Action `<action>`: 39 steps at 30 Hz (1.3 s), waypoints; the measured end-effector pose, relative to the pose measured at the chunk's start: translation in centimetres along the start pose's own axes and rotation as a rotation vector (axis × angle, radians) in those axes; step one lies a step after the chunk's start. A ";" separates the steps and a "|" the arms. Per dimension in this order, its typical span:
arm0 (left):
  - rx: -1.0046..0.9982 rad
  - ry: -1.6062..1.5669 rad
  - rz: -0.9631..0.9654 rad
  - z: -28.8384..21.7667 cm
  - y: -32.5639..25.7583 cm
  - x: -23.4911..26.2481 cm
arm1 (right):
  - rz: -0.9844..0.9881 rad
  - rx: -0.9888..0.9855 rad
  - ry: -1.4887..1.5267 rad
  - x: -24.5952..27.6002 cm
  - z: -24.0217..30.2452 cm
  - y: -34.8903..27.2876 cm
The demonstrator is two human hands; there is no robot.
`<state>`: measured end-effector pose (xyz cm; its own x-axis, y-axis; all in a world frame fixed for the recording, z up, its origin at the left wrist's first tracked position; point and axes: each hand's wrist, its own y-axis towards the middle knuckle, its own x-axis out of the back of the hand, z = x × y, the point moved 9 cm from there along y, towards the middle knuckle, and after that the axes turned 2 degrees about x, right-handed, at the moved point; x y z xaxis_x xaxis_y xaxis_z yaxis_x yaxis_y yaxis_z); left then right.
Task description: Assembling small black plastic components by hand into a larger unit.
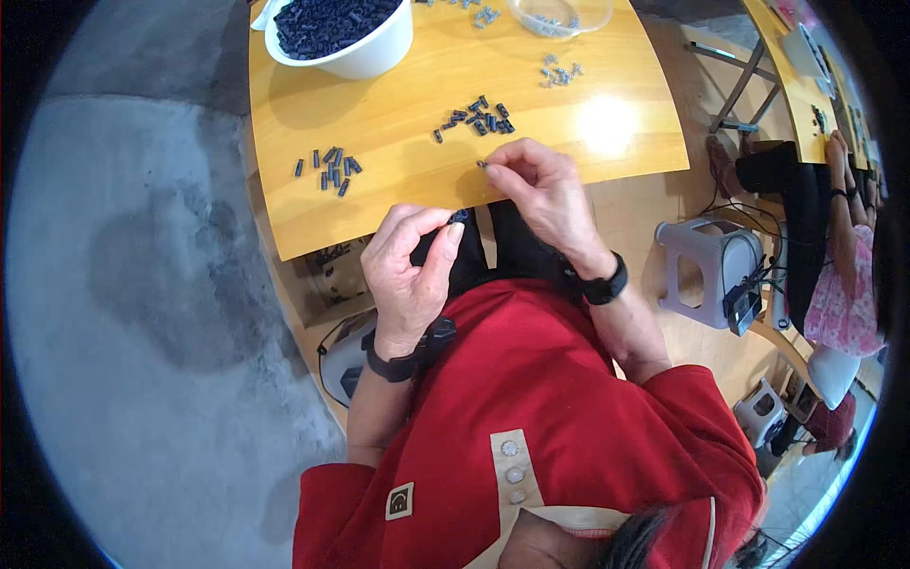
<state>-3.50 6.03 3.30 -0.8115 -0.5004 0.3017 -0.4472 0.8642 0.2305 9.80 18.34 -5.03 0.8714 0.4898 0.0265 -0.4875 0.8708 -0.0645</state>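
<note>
Between the thumb and fingers of my left hand (412, 261) is a small dark cylindrical piece (459, 217), held near the table's front edge. To its right, my right hand (542, 190) pinches a tiny dark part (482, 164) at its fingertips, too small to name. The two held pieces are apart. Beyond my right hand lies a loose pile of short black cylindrical pieces (481, 118). A second group of such black pieces (332, 169) rests on the table to the left.
A white tub (365, 52) full of dark pieces stands at the back left of the wooden table (398, 104). Small silvery parts (561, 73) lie near a clear round container (559, 19). At right are a white stool (706, 270) with cables and another person (844, 275) at a table.
</note>
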 end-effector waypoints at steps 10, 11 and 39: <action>-0.161 0.065 0.089 -3.5 0.3 -1.3 | 0.303 -0.037 0.454 0.4 5.3 -3.8; -0.185 0.084 0.100 -3.9 0.3 -1.5 | 0.304 -0.020 0.427 0.5 5.5 -3.9; -0.351 0.354 0.128 -7.3 -0.4 -2.8 | 0.452 -0.134 0.805 -1.4 2.7 -4.7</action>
<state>1.73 6.70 9.08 -0.6472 -0.4311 0.6287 -0.1496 0.8806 0.4497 10.72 13.64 -2.08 0.4005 0.5596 -0.7256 -0.8227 0.5682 -0.0160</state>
